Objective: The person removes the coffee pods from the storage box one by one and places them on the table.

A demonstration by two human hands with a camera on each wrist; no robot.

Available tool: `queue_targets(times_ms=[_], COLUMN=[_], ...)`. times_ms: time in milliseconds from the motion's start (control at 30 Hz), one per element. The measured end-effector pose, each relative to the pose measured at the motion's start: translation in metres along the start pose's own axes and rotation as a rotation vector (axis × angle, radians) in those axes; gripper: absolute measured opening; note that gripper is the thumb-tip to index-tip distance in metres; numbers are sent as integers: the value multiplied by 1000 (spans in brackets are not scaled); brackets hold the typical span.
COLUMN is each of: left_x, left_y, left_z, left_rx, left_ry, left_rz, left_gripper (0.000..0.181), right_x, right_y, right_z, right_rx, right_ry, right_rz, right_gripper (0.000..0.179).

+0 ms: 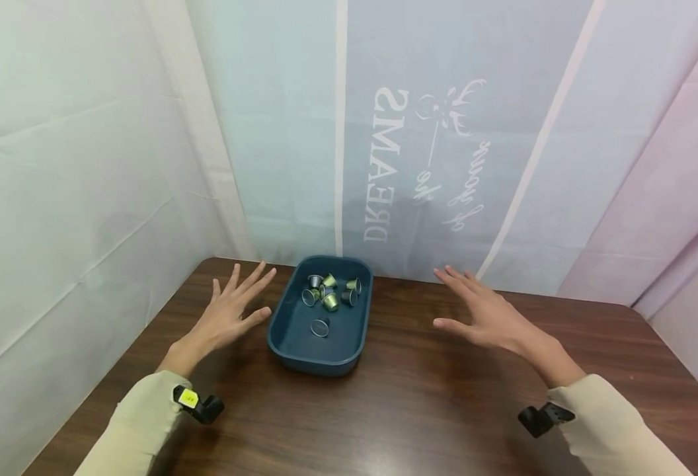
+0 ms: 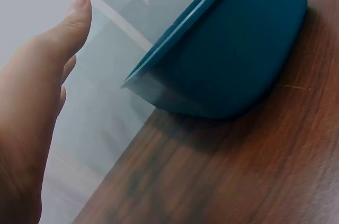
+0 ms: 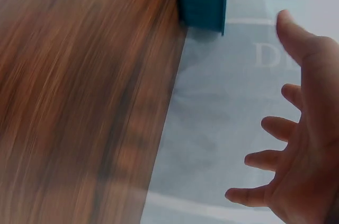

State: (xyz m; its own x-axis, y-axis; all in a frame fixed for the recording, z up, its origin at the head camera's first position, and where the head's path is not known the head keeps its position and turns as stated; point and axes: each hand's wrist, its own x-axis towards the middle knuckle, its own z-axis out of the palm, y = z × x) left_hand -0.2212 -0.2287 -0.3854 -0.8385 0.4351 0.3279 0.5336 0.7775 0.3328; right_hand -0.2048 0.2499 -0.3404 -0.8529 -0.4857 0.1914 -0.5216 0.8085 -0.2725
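A dark blue-green plastic bin (image 1: 319,360) stands on the table, and several coffee capsules lie inside it. Green capsules (image 1: 330,302) and dark ones are bunched toward its far end, while one dark capsule (image 1: 320,326) lies alone nearer the front. My left hand (image 1: 227,314) hovers just left of the bin with fingers spread, holding nothing. In the left wrist view the thumb (image 2: 74,25) points up beside the bin's wall (image 2: 228,49). To the right of the bin my right hand (image 1: 492,317) is raised, fingers apart and palm bare.
The brown wooden table (image 1: 408,416) reaches back to a pale printed curtain (image 1: 444,198) with mirrored lettering. Another light curtain (image 1: 75,198) hangs along the left side. Black wrist mounts (image 1: 545,418) sit on both sleeves.
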Motion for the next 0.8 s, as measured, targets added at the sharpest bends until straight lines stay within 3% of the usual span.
queue_targets(times_ms=[200, 333, 500, 800], left_x=[1, -4, -9, -9], left_y=[-2, -6, -8, -11], left_z=[18, 29, 39, 44], left_rx=[-170, -278, -331, -384], left_ry=[17, 26, 18, 23], left_rz=[43, 81, 114, 129], left_gripper=[67, 64, 63, 64], right_x=[12, 23, 27, 53], right_y=[-12, -18, -20, -38], right_z=[7, 15, 27, 40], right_rx=[81, 126, 139, 252], right_ry=[20, 68, 23, 25], right_rz=[-54, -204, -342, -413], right_gripper=[78, 73, 69, 55])
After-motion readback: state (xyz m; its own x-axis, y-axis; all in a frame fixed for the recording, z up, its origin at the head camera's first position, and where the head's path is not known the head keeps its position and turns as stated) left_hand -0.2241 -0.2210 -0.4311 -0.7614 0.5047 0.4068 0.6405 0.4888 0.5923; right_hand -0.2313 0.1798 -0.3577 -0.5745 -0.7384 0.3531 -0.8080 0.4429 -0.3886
